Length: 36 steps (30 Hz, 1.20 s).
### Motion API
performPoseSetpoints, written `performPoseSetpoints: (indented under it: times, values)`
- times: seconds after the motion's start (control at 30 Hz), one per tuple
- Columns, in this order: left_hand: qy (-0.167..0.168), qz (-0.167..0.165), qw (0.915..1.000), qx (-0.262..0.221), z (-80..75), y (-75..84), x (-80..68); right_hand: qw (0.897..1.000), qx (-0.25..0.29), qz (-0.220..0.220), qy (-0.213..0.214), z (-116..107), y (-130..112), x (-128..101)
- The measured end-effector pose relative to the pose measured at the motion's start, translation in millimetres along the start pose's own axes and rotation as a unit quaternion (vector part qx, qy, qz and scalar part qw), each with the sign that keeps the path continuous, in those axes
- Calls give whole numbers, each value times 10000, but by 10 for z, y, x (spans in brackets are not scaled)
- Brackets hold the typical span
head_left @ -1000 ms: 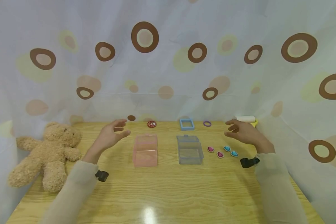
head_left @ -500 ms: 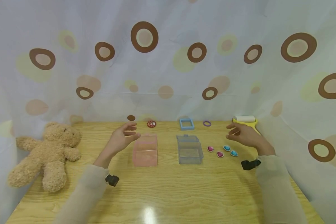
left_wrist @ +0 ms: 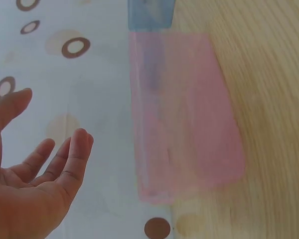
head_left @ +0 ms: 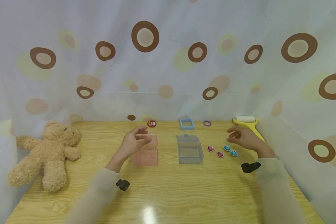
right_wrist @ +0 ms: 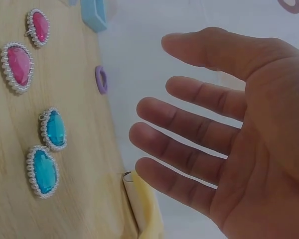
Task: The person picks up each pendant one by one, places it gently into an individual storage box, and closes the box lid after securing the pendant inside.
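Note:
My left hand (head_left: 132,143) hovers with loosely bent fingers over the left side of a see-through pink plastic box (head_left: 148,158), overlapping its upper part in the head view. Nothing is in its grasp. The same pink box (left_wrist: 189,124) fills the middle of the left wrist view. To its right a see-through grey-blue box (head_left: 189,154) stands with its lid raised. My right hand (head_left: 247,138), also holding nothing, is above the table by two pink gems (right_wrist: 19,67) and two blue gems (right_wrist: 44,170), all heart-like with silvery beaded rims.
A teddy bear (head_left: 51,152) lies on the left. Along the back edge are a red round badge (head_left: 151,123), a light blue square frame (head_left: 187,124) and a purple ring (head_left: 207,123). A yellow-handled lint roller (head_left: 245,119) lies back right, before a patterned curtain (head_left: 168,62).
My left hand has moved right and slightly toward me, from beside the teddy bear to over the pink box. My right hand has shifted only a little toward me.

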State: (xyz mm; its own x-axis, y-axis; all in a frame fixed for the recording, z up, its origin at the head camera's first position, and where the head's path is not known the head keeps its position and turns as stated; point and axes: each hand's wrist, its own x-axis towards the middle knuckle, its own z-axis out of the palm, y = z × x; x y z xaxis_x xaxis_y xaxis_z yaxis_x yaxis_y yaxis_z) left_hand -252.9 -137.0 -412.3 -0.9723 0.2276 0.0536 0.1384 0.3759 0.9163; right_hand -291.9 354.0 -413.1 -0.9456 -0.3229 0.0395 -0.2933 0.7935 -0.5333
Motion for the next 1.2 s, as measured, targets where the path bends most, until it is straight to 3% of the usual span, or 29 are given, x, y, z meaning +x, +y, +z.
performPoseSetpoints:
  times: [0.2, 0.37, 0.63, 0.87, 1.2]
  values:
    - [-26, -93, 9994, -346, 211, -2, 22, 9999, 24, -141, 36, 51, 23, -30]
    - [-73, -141, 9984, -549, 356, 5, 35, 10000, -38, 49, -68, 88, 39, -54]
    - [-111, 33, 9990, -426, 602, -28, 59, 9997, 20, 152, -169, 144, 106, -49]
    - [-334, -25, 9977, -584, 809, -14, 84, 9993, -19, 278, -260, 193, 168, -35]
    - [-396, 7, 9990, -214, 1051, 17, 118, 9987, 6, 390, -329, 301, 342, 0]
